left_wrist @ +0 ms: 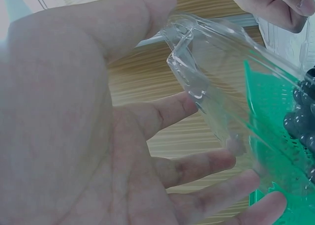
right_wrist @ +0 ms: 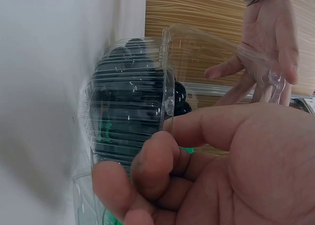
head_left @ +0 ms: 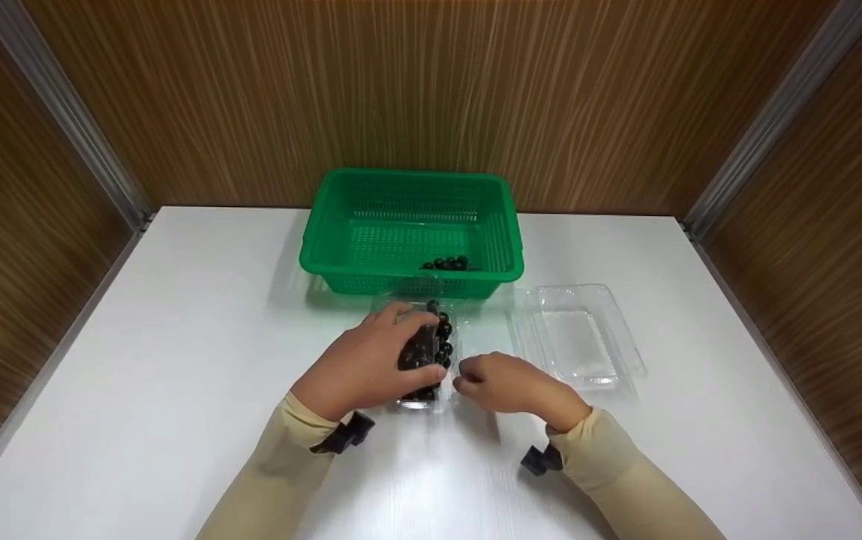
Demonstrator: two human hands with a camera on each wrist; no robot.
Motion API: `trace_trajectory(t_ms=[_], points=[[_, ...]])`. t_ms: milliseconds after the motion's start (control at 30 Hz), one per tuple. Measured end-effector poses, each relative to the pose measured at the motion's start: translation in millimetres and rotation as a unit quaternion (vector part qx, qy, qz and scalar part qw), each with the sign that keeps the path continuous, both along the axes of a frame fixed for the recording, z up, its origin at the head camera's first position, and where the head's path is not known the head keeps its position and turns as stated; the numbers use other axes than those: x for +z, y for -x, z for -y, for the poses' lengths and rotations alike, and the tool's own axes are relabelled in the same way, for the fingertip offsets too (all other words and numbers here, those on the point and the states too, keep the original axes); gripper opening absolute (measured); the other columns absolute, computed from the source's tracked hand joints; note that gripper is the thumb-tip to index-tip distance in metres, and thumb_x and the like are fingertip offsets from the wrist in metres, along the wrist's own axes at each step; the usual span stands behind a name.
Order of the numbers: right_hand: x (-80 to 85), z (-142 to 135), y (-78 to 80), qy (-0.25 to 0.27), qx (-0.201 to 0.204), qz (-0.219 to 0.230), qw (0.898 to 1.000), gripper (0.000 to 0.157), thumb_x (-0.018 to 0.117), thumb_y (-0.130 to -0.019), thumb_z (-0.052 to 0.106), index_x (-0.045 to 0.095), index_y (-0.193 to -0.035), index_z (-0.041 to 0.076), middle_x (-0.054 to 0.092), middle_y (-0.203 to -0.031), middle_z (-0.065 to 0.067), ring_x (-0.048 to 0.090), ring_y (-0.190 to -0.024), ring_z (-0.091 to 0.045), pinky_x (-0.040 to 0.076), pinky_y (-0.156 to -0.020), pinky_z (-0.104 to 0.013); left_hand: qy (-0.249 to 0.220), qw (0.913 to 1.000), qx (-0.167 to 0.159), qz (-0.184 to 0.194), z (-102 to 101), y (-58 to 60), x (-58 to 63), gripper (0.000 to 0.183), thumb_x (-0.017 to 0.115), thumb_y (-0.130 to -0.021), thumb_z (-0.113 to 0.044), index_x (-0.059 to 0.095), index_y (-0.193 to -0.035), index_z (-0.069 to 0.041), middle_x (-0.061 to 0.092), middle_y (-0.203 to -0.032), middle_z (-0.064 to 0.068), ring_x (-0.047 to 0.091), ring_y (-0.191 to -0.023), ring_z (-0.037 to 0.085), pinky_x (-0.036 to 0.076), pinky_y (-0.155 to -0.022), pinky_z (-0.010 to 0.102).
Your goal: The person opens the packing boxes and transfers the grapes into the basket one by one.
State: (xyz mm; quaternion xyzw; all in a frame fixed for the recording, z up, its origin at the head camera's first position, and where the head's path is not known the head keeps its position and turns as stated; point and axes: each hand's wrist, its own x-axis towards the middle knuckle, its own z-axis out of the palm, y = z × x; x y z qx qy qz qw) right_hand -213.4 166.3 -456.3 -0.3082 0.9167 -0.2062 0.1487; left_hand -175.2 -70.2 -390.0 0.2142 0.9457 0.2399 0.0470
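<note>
A clear plastic clamshell box (head_left: 446, 352) holding dark grapes (right_wrist: 130, 94) stands in front of the green basket, its hinged lid (left_wrist: 216, 67) raised part way. My left hand (head_left: 370, 360) holds the lid's edge, thumb on one side and fingers spread along the other. At the box's right side is my right hand (head_left: 502, 382). Its fingers (right_wrist: 152, 161) are curled, and the thumb and index meet at the box's rim (right_wrist: 169, 99); the exact contact is partly hidden behind the fingertips.
A green basket (head_left: 400, 268) stands at the back of the white table (head_left: 175, 337) with a small bunch of dark grapes (head_left: 452, 263) in it. Right of the hands lies a second clear box (head_left: 588, 330), opened out. Wood-grain walls (head_left: 431, 90) enclose the table.
</note>
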Motion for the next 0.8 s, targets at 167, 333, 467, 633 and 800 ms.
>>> trace_trajectory(t_ms=[167,333,467,633,800], points=[[-1.6,-0.2,0.5,0.000,0.000,-0.003,1.000,0.033,0.053,-0.102,0.022,0.047,-0.070,0.018,0.041,-0.065,0.007,0.042,-0.063,-0.013,0.038,-0.062,-0.034,-0.005,1.0000,0.004,-0.002,3.0,-0.1,-0.4,0.073,0.066,-0.090,-0.067,0.050,-0.152,-0.032,0.045,-0.155,0.007,0.053,-0.134,0.030,0.049,-0.103,0.055],[-2.1,-0.3,0.8,-0.003,0.001,-0.009,1.000,0.033,0.053,-0.102,0.021,0.046,-0.069,0.018,0.039,-0.064,0.008,0.041,-0.064,-0.014,0.037,-0.062,-0.034,-0.007,0.9999,0.006,-0.009,5.4,1.4,-1.0,0.076,0.062,-0.088,-0.075,0.050,-0.151,-0.032,0.047,-0.153,0.004,0.055,-0.132,0.029,0.051,-0.101,0.054],[-1.4,-0.4,0.4,-0.003,0.003,-0.012,1.000,0.033,0.053,-0.102,0.021,0.047,-0.070,0.018,0.039,-0.064,0.007,0.041,-0.064,-0.014,0.037,-0.063,-0.035,-0.016,0.9998,0.008,-0.008,6.2,0.6,0.6,0.076,0.060,-0.089,-0.076,0.051,-0.150,-0.032,0.048,-0.151,0.003,0.057,-0.130,0.028,0.051,-0.101,0.053],[-1.7,-0.6,0.7,-0.003,0.008,-0.019,1.000,0.032,0.053,-0.101,0.021,0.047,-0.070,0.018,0.039,-0.064,0.007,0.041,-0.063,-0.014,0.037,-0.062,-0.035,-0.020,0.9996,0.010,-0.014,7.6,-1.2,3.9,0.068,0.064,-0.092,-0.066,0.052,-0.149,-0.030,0.051,-0.148,0.003,0.059,-0.127,0.028,0.051,-0.100,0.053],[-1.0,-0.3,0.4,-0.004,0.004,-0.013,1.000,0.032,0.053,-0.102,0.022,0.047,-0.070,0.018,0.039,-0.064,0.007,0.042,-0.063,-0.014,0.037,-0.062,-0.035,-0.022,0.9996,0.012,-0.015,8.9,-1.2,5.7,0.067,0.066,-0.094,-0.062,0.052,-0.150,-0.029,0.051,-0.149,0.003,0.058,-0.130,0.028,0.051,-0.102,0.052]])
